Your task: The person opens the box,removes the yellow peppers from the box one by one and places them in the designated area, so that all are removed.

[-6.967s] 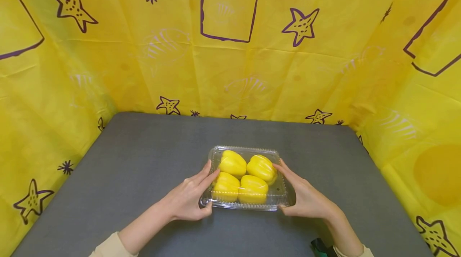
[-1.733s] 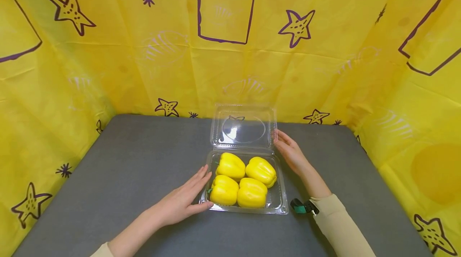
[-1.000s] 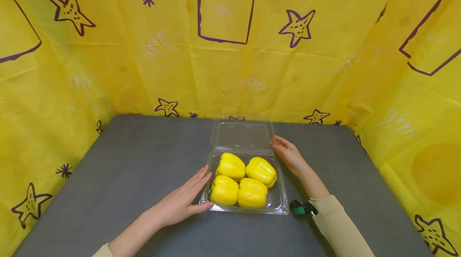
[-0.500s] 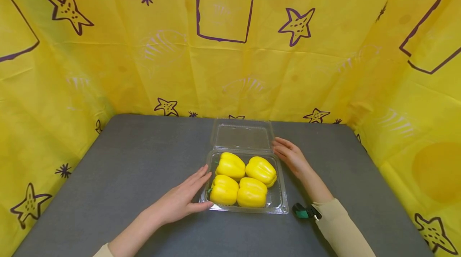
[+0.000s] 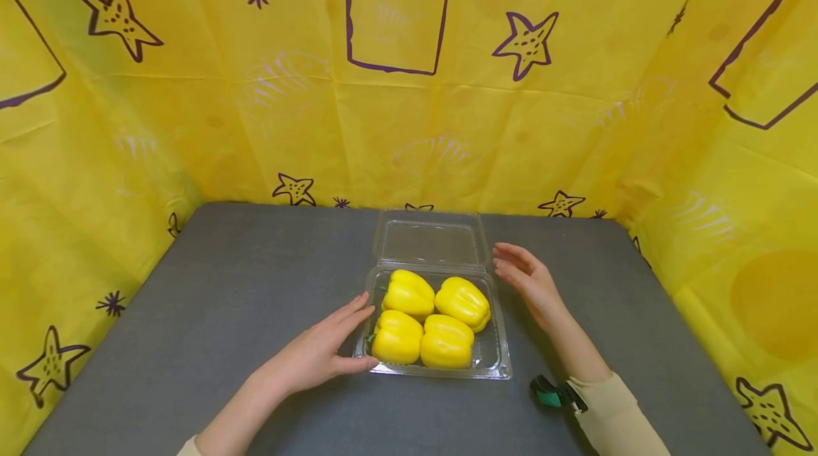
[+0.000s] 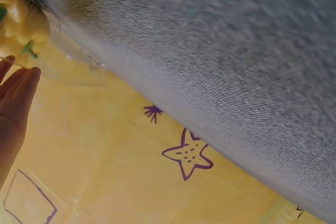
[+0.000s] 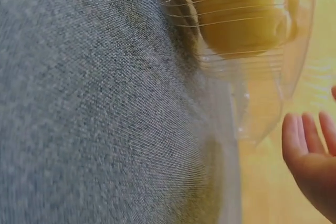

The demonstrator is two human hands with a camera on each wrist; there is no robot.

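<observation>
A clear plastic clamshell container (image 5: 492,360) lies on the table with its lid (image 5: 431,239) folded back flat behind it. Several yellow bell peppers (image 5: 463,303) sit inside, some with green stems showing. At the container's left side is my left hand (image 5: 322,349), fingers extended along the wall and thumb at the front left corner. My right hand (image 5: 530,285) hovers just right of the lid hinge, fingers loosely bent, holding nothing. In the right wrist view, a gap separates the right fingertips (image 7: 290,124) from the container wall (image 7: 215,66).
The dark grey tabletop (image 5: 268,264) ends at a yellow cloth backdrop (image 5: 409,115) printed with starfish and fish outlines, which also rises on both sides. A black and green strap (image 5: 552,395) is at the right wrist.
The container was closed between both hands; its lid has since swung up and back onto the table. My right hand has let go of the lid and drawn away right. The left hand stays put.
</observation>
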